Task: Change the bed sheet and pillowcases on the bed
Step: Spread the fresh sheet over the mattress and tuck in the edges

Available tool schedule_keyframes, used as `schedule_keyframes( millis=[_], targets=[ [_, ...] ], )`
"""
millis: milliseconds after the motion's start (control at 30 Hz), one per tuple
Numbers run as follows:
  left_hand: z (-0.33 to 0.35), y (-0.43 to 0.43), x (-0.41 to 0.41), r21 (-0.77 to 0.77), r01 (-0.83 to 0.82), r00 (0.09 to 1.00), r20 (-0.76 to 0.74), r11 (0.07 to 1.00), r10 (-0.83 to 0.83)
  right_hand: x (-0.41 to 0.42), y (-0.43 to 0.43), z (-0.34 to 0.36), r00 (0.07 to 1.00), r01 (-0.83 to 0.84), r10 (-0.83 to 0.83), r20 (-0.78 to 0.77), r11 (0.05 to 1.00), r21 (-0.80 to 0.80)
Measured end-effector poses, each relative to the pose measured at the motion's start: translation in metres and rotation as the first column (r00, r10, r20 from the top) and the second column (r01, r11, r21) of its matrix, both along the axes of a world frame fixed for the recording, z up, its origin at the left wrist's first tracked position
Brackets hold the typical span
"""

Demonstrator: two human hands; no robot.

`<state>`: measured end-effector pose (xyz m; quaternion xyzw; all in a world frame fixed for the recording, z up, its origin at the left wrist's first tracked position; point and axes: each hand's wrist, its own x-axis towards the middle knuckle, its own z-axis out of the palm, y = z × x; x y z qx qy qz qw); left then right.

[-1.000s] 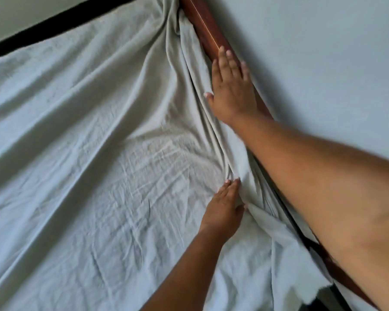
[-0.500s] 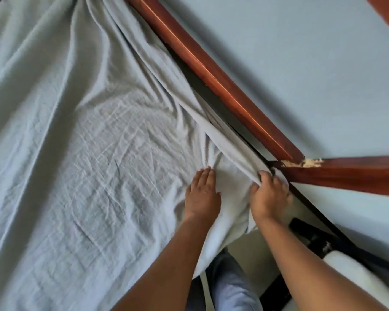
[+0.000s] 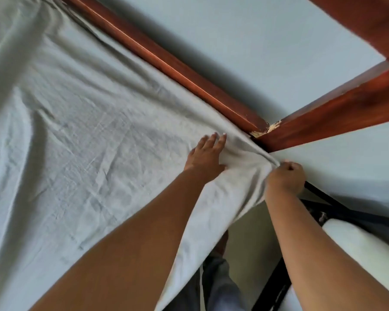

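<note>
Since a moment ago our right hand (image 3: 285,176) has drawn the bed sheet (image 3: 81,122) tighter toward the corner of the wooden frame (image 3: 189,79), and the folds beside the frame have flattened. That hand's fingers curl round the sheet's bunched edge. Our left hand (image 3: 206,156) lies flat on the sheet, fingers straight. Spread over the bed, the sheet runs along the frame from upper left to lower right, its pulled corner pointing right.

1. The left grip (image 3: 206,154) lies flat at frame centre, palm down and fingers straight, with its forearm rising from the lower left.
2. The right grip (image 3: 285,178), right of centre, is curled and pinches the sheet (image 3: 245,171). Its forearm enters from the lower right.
</note>
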<state>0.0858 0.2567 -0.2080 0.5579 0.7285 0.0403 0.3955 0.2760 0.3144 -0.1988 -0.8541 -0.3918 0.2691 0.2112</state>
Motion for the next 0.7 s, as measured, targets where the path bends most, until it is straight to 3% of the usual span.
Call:
schedule_keyframes(
  millis=[67, 133, 167, 233, 300, 333, 433, 500, 700],
  targets=[
    [-0.005, 0.005, -0.001, -0.02, 0.023, 0.999, -0.025, 1.0, -0.023, 0.015, 0.01, 0.0, 0.999, -0.034, 0.033, 0.026, 0.999, 0.027],
    [-0.011, 0.001, 0.006, -0.032, 0.068, 0.995, -0.064, 0.997, -0.07, 0.032, 0.003, 0.002, 0.964, -0.24, 0.239, 0.118, 0.971, -0.009],
    [-0.013, -0.004, 0.012, -0.035, 0.096, 0.991, -0.088, 0.995, -0.099, 0.04, -0.006, -0.001, 0.92, -0.357, 0.365, 0.14, 0.931, -0.079],
    [-0.016, -0.02, 0.022, -0.054, 0.155, 0.977, -0.136, 0.986, -0.161, 0.047, -0.035, -0.012, 0.884, -0.438, 0.466, 0.022, 0.844, -0.31],
    [-0.019, -0.038, 0.033, -0.075, 0.188, 0.964, -0.176, 0.979, -0.199, 0.046, -0.065, -0.021, 0.92, -0.391, 0.344, -0.188, 0.769, -0.505],
    [-0.018, -0.046, 0.038, -0.075, 0.201, 0.957, -0.197, 0.977, -0.212, 0.044, -0.075, -0.025, 0.93, -0.362, 0.256, -0.265, 0.768, -0.528],
    [-0.012, -0.071, 0.052, -0.077, 0.21, 0.956, -0.195, 0.975, -0.221, 0.028, -0.083, -0.03, 0.886, -0.216, -0.045, -0.461, 0.84, -0.497],
    [-0.004, -0.087, 0.064, -0.077, 0.199, 0.956, -0.203, 0.977, -0.211, 0.016, -0.081, -0.03, 0.831, -0.13, -0.158, -0.533, 0.876, -0.464],
    [0.026, -0.123, 0.097, -0.126, 0.096, 0.95, -0.284, 0.987, -0.129, 0.026, -0.056, -0.013, 0.958, -0.077, -0.026, -0.286, 0.936, -0.344]
  ],
)
